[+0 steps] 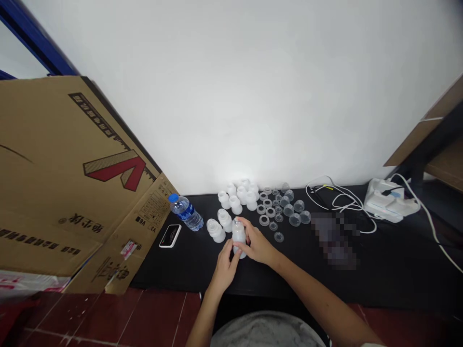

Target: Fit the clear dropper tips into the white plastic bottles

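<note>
A small white feeding bottle [238, 233] with a clear dome cap stands upright near the table's front edge, between my hands. My right hand [257, 244] wraps its upper part and right side, fingers near the cap. Low on the bottle, my left hand [224, 271] closes its thumb and fingers around the side. Just left lie two similar capped bottles [216, 231]. Behind are several open white bottles [236, 206]. To the right sit translucent rings [264, 220], small clear teat-like discs [278, 236] and clear dome caps [294, 220].
A water bottle [186, 212] and a phone [170, 236] lie on the black table at left, beside a large cardboard box [72, 183]. On the right are white cables [347, 196], a white device [388, 200] and a blurred-out object [334, 238]. A white wall is behind.
</note>
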Available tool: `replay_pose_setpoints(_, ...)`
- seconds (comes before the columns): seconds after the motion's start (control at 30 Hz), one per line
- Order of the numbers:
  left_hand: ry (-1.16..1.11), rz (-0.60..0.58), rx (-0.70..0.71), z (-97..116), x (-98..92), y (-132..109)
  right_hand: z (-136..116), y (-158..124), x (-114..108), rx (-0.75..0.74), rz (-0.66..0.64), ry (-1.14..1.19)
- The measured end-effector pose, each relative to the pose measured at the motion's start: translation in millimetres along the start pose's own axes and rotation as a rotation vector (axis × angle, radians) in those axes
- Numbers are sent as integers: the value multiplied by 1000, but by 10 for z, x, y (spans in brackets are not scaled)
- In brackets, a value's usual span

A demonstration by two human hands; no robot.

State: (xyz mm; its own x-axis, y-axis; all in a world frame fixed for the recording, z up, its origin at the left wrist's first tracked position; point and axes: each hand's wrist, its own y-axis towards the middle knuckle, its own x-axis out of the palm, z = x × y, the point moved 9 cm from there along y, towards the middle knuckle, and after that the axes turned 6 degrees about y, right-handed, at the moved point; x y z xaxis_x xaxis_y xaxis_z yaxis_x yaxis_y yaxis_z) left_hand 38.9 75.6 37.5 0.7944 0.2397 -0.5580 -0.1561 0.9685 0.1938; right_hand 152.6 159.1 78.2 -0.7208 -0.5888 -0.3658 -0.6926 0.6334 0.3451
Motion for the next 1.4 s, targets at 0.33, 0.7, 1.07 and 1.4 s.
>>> replay_pose_setpoints(0.33, 33, 75, -4, -148, -2, 19, -130, -90, 163, -250, 21, -176)
replay_pose_setpoints(0.7, 115, 276, -114, -196, -194, -62, -9, -87, -221, -198, 230, -282)
replay_pose_setpoints(1.07, 115, 465, -123, -176, -342, -458, -314, -248, -800, -356, 528, -668)
replay_pose_setpoints(1.4, 232, 95, 202, 575, 320, -386, 44, -971, -991, -58, 638, -789)
